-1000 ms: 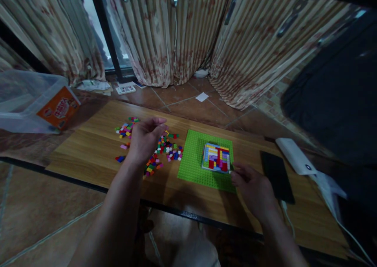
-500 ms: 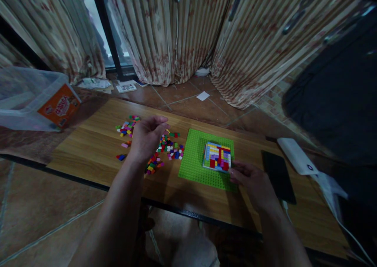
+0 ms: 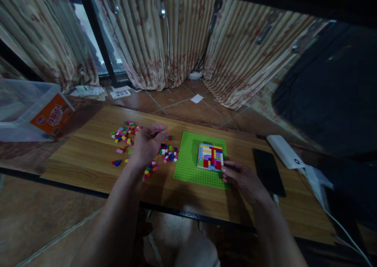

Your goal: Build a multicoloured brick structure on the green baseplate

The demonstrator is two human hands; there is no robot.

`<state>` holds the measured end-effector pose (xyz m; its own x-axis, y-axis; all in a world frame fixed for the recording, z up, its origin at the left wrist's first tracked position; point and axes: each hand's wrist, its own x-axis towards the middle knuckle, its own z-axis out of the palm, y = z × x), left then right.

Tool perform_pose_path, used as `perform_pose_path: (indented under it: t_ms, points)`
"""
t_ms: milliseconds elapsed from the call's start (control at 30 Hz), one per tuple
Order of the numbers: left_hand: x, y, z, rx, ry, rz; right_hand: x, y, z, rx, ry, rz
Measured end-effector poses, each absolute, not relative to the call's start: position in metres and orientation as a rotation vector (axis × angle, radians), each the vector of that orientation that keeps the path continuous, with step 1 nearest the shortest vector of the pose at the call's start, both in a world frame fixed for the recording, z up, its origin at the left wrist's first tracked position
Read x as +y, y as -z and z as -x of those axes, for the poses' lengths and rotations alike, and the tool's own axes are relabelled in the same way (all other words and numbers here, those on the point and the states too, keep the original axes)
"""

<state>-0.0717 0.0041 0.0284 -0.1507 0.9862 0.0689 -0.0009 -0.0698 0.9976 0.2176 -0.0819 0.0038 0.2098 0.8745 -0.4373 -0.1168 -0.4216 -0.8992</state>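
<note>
My left hand [image 3: 148, 144] is raised over the loose toy bricks [image 3: 125, 133], its thumb and fingertips pinched together. Whether a brick is between them cannot be made out. A green studded baseplate [image 3: 185, 161] lies on the table to the right of that hand. On it sits a flat, squarish block of multicoloured bricks [image 3: 211, 156], with red, yellow, white and blue pieces on top. My right hand [image 3: 241, 178] has its thumb and fingers closed at the block's near right corner. Part of the loose pile is hidden behind my left hand.
A clear plastic bin [image 3: 17, 110] with an orange label stands at the left. To the right, a black phone [image 3: 268, 170] with a cable and a white power bank [image 3: 284, 151] lie on the wooden table [image 3: 79, 153]. Striped curtains [image 3: 141, 43] hang beyond it.
The view has turned slightly, so the table things sit further left in it. My left hand has shifted a little toward the baseplate. My right hand stays at the block's corner.
</note>
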Motion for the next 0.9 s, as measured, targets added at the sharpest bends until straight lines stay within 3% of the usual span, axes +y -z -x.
perform_pose_path:
  t_ms: [267, 733, 900]
  points:
    - [-0.009, -0.017, 0.036, 1.161, -1.062, -1.531, -0.082, -0.019, -0.224, -0.79, -1.091, 1.723]
    - [-0.011, 0.004, -0.015, 1.117, -0.834, -1.705, -0.084, 0.001, -0.19, -0.818, -1.201, 1.647]
    - [-0.016, 0.004, -0.026, 1.122, -0.76, -1.726, -0.08, 0.01, -0.205, -0.906, -0.949, 1.715]
